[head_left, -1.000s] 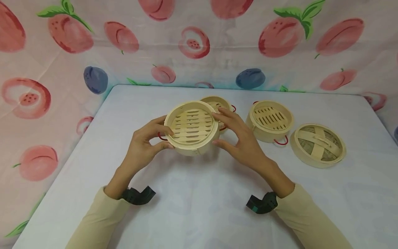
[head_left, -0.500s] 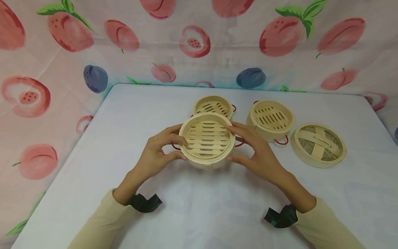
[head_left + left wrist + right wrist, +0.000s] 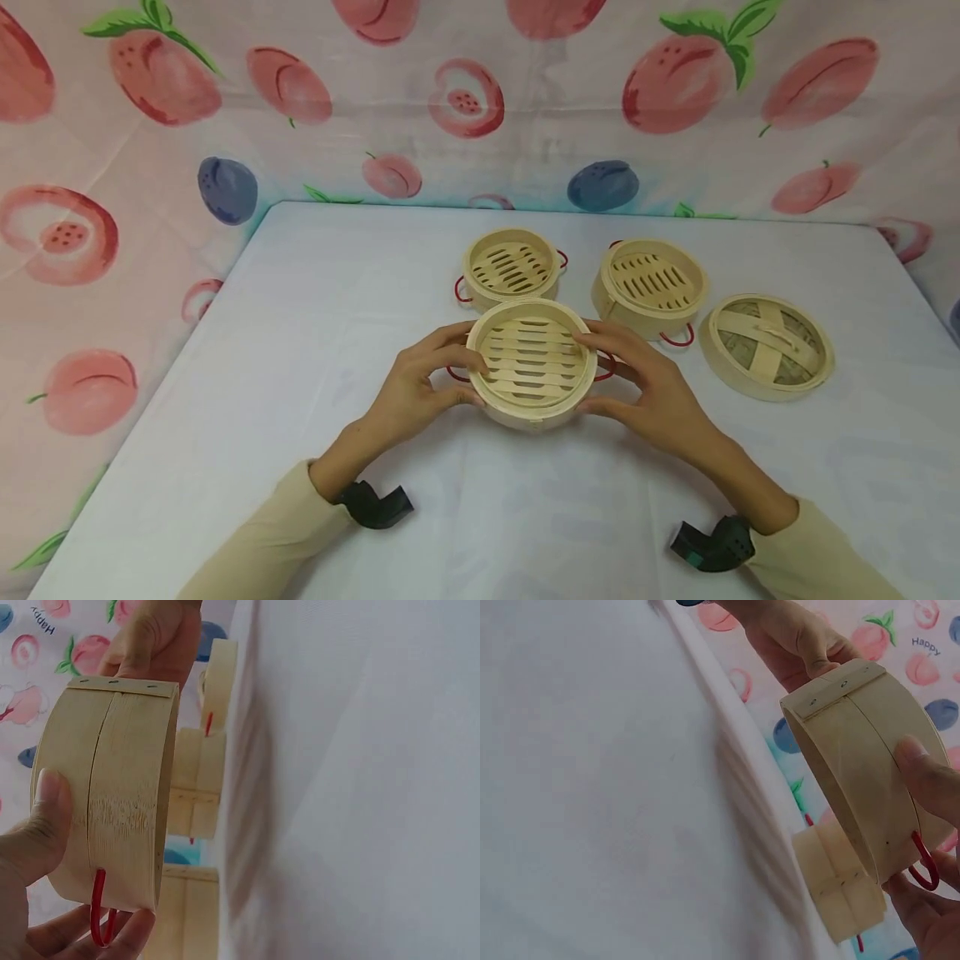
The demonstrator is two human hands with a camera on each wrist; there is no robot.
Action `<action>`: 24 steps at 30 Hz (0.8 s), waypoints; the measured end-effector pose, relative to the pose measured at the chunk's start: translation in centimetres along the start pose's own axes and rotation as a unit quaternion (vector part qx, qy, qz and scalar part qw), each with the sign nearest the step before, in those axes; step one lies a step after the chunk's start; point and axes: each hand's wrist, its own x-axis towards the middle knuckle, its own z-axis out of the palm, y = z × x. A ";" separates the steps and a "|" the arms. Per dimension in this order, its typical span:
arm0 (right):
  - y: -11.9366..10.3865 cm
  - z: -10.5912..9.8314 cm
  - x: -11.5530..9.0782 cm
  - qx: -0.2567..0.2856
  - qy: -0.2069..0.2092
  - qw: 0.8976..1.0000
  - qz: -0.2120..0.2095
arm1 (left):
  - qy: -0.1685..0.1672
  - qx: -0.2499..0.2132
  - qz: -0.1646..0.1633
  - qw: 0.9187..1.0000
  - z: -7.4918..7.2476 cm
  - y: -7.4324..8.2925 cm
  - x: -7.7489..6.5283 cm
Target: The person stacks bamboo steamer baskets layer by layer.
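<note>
In the head view my left hand [image 3: 420, 383] and right hand [image 3: 656, 392] grip opposite sides of a round bamboo steamer basket [image 3: 534, 362]. Its slatted floor faces up at me, and red loop handles stick out at both sides. Each thumb lies on the near wall, with the fingers at the rim. Both wrist views show the held basket [image 3: 124, 780] raised off the white cloth. A second steamer basket [image 3: 512, 265] stands just behind it. To the right stands a third steamer basket [image 3: 651, 287]. The undersides of the fingers are partly hidden.
A woven bamboo steamer lid [image 3: 768, 346] with a cross band lies at the right. Everything stands on a white-covered table [image 3: 337, 275]. A fruit-printed cloth [image 3: 525, 92] hangs behind and at the left.
Both hands have carried the held basket to the right and nearer to me. The second basket, partly covered before, now shows almost whole. The other basket and the lid stay put.
</note>
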 end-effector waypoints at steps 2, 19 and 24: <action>0.4 -0.1 -0.4 0.017 -0.002 1.000 0.011 | -0.007 0.000 -0.001 1.000 0.6 -0.3 0.1; 3.8 -0.5 -2.4 0.100 0.017 0.995 0.008 | -0.028 -0.013 -0.023 0.999 3.7 -2.3 1.0; 4.3 -0.5 -2.4 0.104 0.015 0.994 0.012 | -0.019 -0.018 -0.021 0.999 4.1 -2.5 1.0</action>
